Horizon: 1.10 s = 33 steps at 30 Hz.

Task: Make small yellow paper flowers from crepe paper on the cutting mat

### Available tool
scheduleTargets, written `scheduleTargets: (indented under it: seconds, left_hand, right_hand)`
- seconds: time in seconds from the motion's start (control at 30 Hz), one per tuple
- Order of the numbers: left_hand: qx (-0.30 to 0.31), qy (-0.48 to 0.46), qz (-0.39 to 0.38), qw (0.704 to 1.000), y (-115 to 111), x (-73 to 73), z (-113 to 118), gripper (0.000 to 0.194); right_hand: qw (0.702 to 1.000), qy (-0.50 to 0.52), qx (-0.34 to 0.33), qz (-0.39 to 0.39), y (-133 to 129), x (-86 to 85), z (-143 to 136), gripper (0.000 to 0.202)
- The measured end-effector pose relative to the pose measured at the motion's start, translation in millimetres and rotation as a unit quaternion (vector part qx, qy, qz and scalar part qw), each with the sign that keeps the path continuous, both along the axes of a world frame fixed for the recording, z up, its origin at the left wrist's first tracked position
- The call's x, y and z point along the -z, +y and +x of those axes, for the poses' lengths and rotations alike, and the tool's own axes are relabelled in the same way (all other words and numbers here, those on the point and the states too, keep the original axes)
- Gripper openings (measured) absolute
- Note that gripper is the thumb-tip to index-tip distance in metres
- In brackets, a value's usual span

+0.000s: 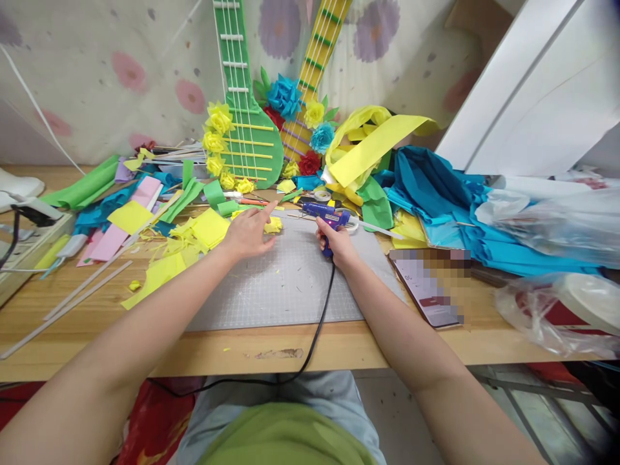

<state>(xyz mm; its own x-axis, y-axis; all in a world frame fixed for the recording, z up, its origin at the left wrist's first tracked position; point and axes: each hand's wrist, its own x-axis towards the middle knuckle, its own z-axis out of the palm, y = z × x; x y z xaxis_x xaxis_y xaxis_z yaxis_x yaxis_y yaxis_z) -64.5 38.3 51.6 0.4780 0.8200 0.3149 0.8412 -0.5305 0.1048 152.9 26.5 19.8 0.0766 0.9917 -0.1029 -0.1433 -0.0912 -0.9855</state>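
My right hand (336, 244) is wrapped round a blue glue gun (334, 217) above the grey cutting mat (290, 284); its nozzle points left and a white glue stick sticks out at the right. My left hand (249, 230) is spread over the mat's upper left part, fingers apart, beside a small yellow paper flower (274, 225). Behind the hands stand a green paper guitar (256, 139) with yellow flowers down its left edge and a yellow guitar (314, 58) with blue, red and yellow flowers.
Yellow paper (208, 229) and green, pink and blue scraps lie left. Blue crepe paper (436, 194), a phone (426, 290) and a plastic-wrapped roll (571, 307) are at the right. The gun's black cord (322, 316) crosses the mat and hangs over the front edge.
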Motion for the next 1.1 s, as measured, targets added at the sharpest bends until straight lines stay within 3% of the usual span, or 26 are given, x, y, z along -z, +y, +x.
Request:
scheduleTargets:
  seconds: [0.17,0.37,0.53,0.73,1.1]
  left_hand:
    - [0.044,-0.065,-0.008,0.997,1.7,-1.7,-10.0,0.082]
    - [0.041,-0.012,-0.049,0.998,3.9,0.0,-3.7,0.084]
    - [0.056,0.005,-0.034,0.998,3.7,3.1,-2.9,0.082]
    - [0.029,-0.051,-0.026,0.998,6.4,2.8,-5.6,0.08]
    - [0.023,-0.017,-0.034,0.999,7.2,1.0,-2.1,0.08]
  right_hand:
    - [1.0,0.017,0.0,0.008,1.6,2.3,0.3,0.041]
    - [1.0,0.018,0.001,0.007,0.9,1.8,0.5,0.041]
    - [1.0,0.02,0.002,0.008,0.6,1.0,0.2,0.04]
    - [1.0,0.025,0.003,0.01,1.2,2.1,0.4,0.04]
    - [0.999,0.039,0.009,0.004,2.3,3.0,-0.4,0.039]
